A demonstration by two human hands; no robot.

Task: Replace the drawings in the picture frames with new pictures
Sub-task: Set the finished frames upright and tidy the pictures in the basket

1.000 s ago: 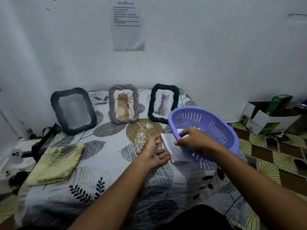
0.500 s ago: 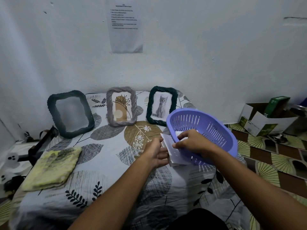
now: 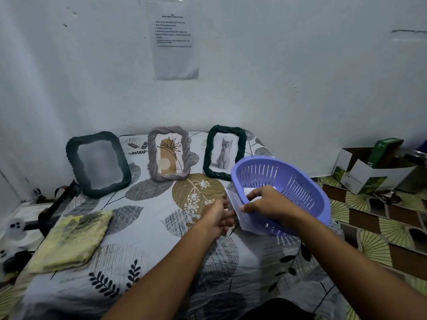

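Right hand (image 3: 265, 204) pinches papers (image 3: 240, 215) at the basket (image 3: 300, 181) rim, drawn further out; left hand (image 3: 218, 218), fingers loosely spread, has closed in beside them.

Both forearms were bare, with no sleeves, watch or rings showing on the left hand (image 3: 217, 219) or the right hand (image 3: 265, 203) (dark clothing sat below them, nearest the camera).

Basket (image 3: 298, 181) right of frames (image 3: 169, 153); papers (image 3: 235, 202) seemingly inside.

A home bedroom: a leaf-print bedsheet (image 3: 143, 227) on a mattress against a plain wall (image 3: 300, 77), patterned floor mat (image 3: 374, 227) beside.
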